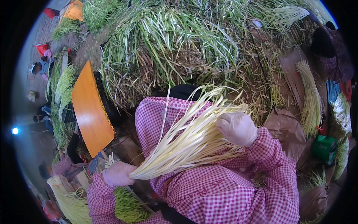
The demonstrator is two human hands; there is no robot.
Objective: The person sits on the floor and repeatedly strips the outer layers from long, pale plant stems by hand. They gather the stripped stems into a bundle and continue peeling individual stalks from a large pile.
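Note:
A fanned bundle of pale yellow leaves, which look like blanched garlic chives [179, 142], lies slanting across my lap. At its narrow, gathered end my left hand [119, 173], in a thin whitish glove, is closed around the stalks. My right hand [237, 128], gloved likewise, is curled into a fist on the spread end, with leaves running into and behind it. Its fingertips are hidden. Under the bundle is pink-and-white checked cloth [212, 193] covering my body and lap.
A big heap of green leafy stalks [167, 42] rises ahead. An orange board [93, 112] stands at the left. Brown sheeting [285, 131] and a pale bundle [310, 98] lie at the right, near a green bag [324, 149]. Another person [334, 53] is at the far right.

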